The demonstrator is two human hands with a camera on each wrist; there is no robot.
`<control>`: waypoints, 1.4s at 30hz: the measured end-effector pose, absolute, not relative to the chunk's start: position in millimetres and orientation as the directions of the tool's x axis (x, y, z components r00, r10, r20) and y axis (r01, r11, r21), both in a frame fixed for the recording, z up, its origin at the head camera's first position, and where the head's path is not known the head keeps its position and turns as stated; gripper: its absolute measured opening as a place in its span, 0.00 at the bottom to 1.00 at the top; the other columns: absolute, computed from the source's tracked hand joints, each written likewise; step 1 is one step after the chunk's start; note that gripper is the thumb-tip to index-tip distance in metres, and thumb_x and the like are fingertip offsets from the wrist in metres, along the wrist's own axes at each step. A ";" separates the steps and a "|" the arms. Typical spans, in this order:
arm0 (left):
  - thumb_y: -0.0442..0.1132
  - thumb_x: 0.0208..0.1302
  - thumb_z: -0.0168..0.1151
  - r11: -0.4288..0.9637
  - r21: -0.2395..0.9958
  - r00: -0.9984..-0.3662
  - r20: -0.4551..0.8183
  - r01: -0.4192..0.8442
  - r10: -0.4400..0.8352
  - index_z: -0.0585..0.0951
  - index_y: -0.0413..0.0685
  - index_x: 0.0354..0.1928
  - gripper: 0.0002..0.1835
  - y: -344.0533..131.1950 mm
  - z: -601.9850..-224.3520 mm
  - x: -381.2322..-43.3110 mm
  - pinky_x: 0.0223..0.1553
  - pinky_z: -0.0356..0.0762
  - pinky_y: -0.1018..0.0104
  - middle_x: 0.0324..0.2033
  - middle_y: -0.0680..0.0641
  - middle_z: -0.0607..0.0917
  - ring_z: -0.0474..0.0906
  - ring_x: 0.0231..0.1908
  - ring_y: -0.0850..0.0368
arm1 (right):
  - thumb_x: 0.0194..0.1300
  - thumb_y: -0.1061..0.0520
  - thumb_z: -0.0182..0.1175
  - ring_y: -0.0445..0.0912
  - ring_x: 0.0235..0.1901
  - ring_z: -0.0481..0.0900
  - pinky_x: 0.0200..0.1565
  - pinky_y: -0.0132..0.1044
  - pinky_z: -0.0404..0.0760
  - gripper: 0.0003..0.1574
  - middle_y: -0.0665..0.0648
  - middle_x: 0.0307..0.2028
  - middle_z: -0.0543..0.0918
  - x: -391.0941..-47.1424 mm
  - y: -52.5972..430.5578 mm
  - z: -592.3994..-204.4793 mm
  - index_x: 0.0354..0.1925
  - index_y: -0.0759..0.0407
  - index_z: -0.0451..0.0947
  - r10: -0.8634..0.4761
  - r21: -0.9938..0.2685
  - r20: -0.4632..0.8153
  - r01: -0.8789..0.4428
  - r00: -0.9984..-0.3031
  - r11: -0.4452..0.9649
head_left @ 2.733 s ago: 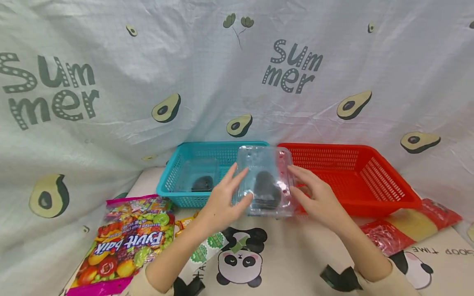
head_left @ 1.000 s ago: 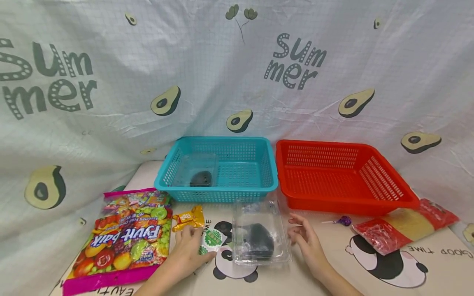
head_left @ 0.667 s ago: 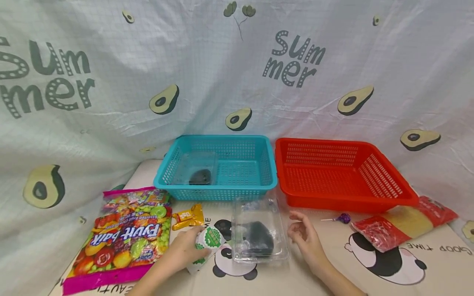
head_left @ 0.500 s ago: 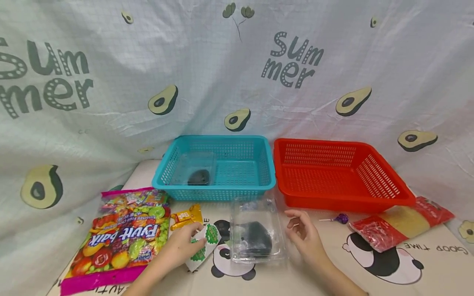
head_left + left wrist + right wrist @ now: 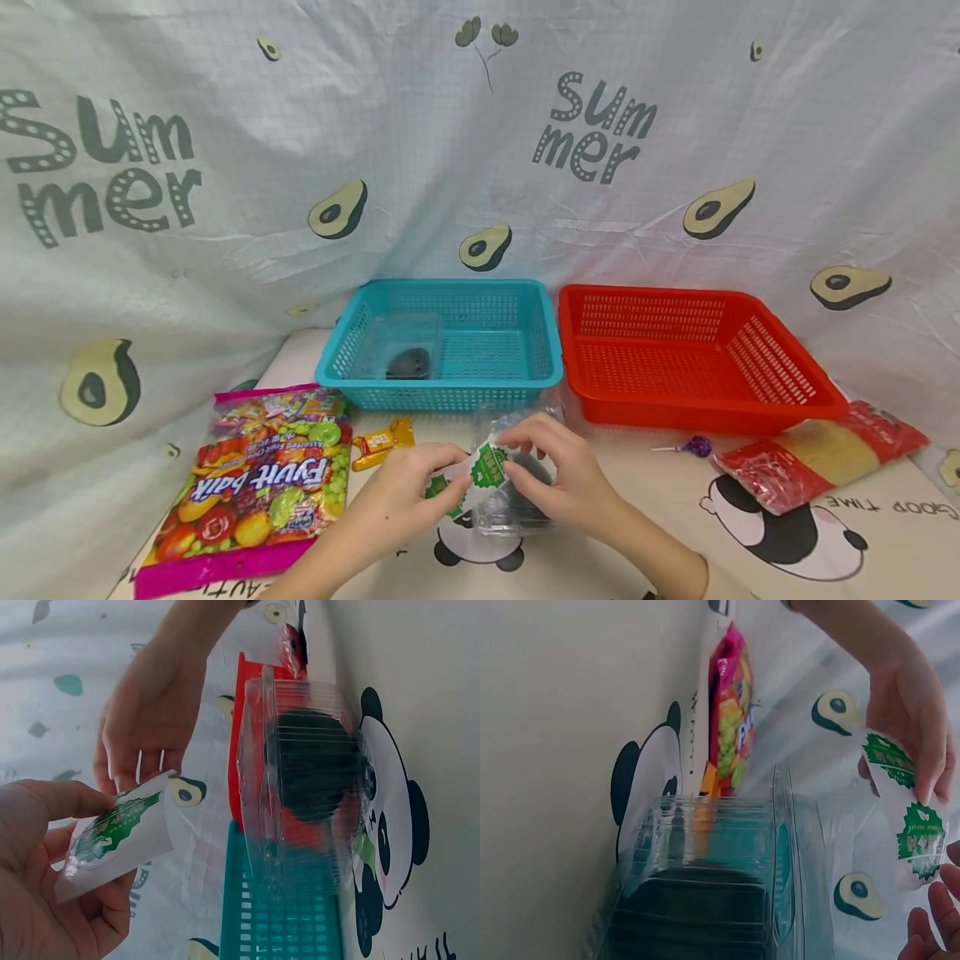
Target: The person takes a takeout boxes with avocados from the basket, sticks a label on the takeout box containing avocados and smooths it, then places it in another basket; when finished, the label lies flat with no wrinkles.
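A white strip of green round stickers is held between both hands, above the clear plastic container. My left hand pinches the strip's left part between thumb and fingers. My right hand has its thumb and forefinger at the right end; the right wrist view shows its fingertips by that edge. Below, the clear lidded plastic container with a dark round item inside stands on the panda-print cloth, partly hidden by my right hand in the head view.
Behind stand a teal basket, holding another clear container, and a red basket. A fruit candy bag and an orange packet lie left. A purple lollipop and red-yellow packet lie right.
The container came down in front of the baskets and was let go. My left hand took up the sticker strip and brought it rightward; my right hand moved left to meet it.
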State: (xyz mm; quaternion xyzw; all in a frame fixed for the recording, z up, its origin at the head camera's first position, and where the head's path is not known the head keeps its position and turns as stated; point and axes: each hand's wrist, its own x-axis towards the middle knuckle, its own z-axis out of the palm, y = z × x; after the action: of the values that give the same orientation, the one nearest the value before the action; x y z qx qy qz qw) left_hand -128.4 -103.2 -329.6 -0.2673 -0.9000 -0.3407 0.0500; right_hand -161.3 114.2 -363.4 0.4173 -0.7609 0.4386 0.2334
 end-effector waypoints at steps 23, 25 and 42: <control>0.51 0.56 0.59 0.531 0.790 -0.930 0.132 0.307 0.342 0.80 0.55 0.34 0.10 -127.7 -337.8 -143.3 0.29 0.74 0.71 0.28 0.57 0.81 0.75 0.29 0.63 | 0.56 0.63 0.59 0.40 0.24 0.68 0.24 0.29 0.70 0.06 0.50 0.23 0.71 -165.1 128.4 -376.4 0.31 0.56 0.71 -0.341 -0.812 0.432 -0.525 -0.835 0.255; 0.50 0.56 0.59 0.518 0.804 -0.932 0.116 0.291 0.344 0.80 0.53 0.32 0.10 -130.8 -339.0 -143.7 0.29 0.75 0.71 0.27 0.56 0.81 0.75 0.29 0.64 | 0.56 0.65 0.58 0.40 0.24 0.68 0.24 0.29 0.70 0.05 0.51 0.23 0.71 -166.8 129.4 -378.0 0.31 0.58 0.71 -0.340 -0.839 0.403 -0.492 -0.850 0.234; 0.39 0.57 0.59 0.470 0.865 -0.982 0.114 0.174 0.153 0.79 0.45 0.31 0.04 -144.2 -349.4 -150.4 0.28 0.76 0.70 0.24 0.50 0.81 0.79 0.26 0.56 | 0.57 0.56 0.59 0.44 0.28 0.71 0.29 0.29 0.73 0.06 0.53 0.27 0.73 -171.2 139.5 -376.2 0.32 0.55 0.71 -0.215 -0.874 0.290 -0.349 -0.933 0.338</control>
State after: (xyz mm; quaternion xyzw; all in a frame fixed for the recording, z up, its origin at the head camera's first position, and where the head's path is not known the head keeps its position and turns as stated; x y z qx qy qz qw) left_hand -150.4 -144.2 -349.4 -0.0954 -0.8573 -0.5058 0.0104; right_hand -171.2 139.5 -376.2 0.1730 -0.8155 0.5488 0.0611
